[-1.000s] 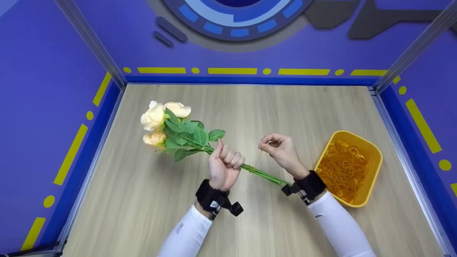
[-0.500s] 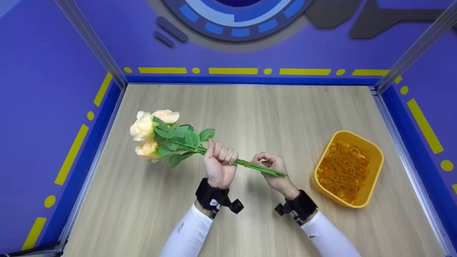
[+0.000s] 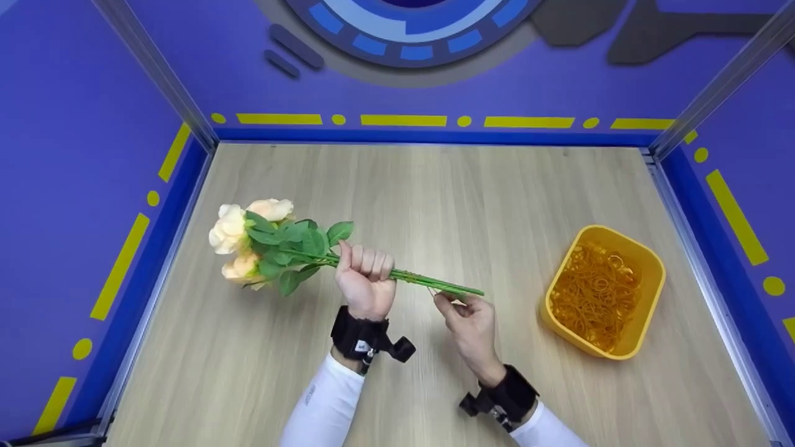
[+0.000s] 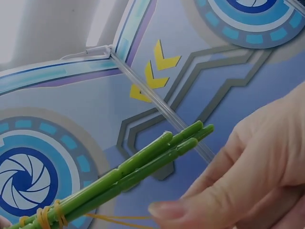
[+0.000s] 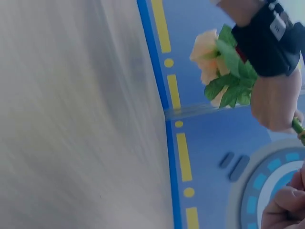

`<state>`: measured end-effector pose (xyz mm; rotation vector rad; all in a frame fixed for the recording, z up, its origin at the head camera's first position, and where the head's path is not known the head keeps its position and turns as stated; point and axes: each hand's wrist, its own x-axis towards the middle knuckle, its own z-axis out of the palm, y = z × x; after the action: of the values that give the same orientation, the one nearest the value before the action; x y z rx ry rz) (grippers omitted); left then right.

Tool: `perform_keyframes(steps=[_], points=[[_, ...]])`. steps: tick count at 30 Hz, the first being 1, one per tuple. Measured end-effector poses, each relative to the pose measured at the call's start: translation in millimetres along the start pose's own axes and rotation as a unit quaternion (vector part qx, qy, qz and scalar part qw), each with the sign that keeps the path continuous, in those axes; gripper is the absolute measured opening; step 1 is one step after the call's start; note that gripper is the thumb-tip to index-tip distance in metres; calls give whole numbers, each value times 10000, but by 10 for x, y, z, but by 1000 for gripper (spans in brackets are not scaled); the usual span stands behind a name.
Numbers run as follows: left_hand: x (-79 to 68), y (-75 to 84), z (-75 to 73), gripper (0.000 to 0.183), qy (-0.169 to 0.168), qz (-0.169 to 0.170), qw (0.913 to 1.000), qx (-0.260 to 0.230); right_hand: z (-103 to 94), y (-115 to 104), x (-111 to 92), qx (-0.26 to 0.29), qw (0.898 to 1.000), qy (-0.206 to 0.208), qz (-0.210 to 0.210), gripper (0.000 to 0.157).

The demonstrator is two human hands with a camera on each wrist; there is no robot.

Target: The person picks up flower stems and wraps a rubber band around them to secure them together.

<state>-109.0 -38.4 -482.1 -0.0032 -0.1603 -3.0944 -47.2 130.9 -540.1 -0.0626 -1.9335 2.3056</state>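
In the head view my left hand (image 3: 367, 279) grips a bunch of cream and peach artificial roses (image 3: 230, 230) by the green stems, blooms pointing left. Leaves (image 3: 298, 242) spread just beyond the thumb. Near the cut ends of the stems (image 4: 143, 157), a rubber band (image 4: 46, 215) is wound several times around them. My right hand (image 3: 472, 326) is below the stem ends and pinches a stretched loop of that band between thumb and fingertips. In the left wrist view the loop (image 4: 119, 218) runs taut from the stems to the right thumb.
A yellow bin (image 3: 652, 292) filled with loose rubber bands (image 3: 596, 292) stands on the wooden table (image 3: 435, 186) to the right of my right hand. Blue panels (image 3: 68, 155) with yellow dashes wall the table at the back and both sides.
My right hand has come down from above the stems to below their ends, carrying the band's loop around. My left hand and the roses have shifted left, the blooms lower.
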Motion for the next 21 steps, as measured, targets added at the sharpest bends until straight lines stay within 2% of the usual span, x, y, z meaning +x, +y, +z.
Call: perform_keyframes(steps=[5, 11, 14, 16, 21], points=[[37, 43, -5, 54, -20, 163, 9999, 31, 6, -22, -131, 320, 9976, 307, -528, 11], [55, 31, 11, 54, 97, 175, 9997, 105, -11, -55, -218, 371, 9870, 789, -1349, 7], [59, 21, 12, 54, 167, 148, 9997, 118, -24, -61, -228, 485, 9827, 1021, -1467, 2], [64, 16, 12, 54, 191, 125, 9997, 117, -33, -61, -222, 530, 9806, 1141, -1504, 3], [69, 5, 23, 54, 146, 149, 9997, 122, -31, -68, -205, 271, 9785, 1385, -1502, 5]])
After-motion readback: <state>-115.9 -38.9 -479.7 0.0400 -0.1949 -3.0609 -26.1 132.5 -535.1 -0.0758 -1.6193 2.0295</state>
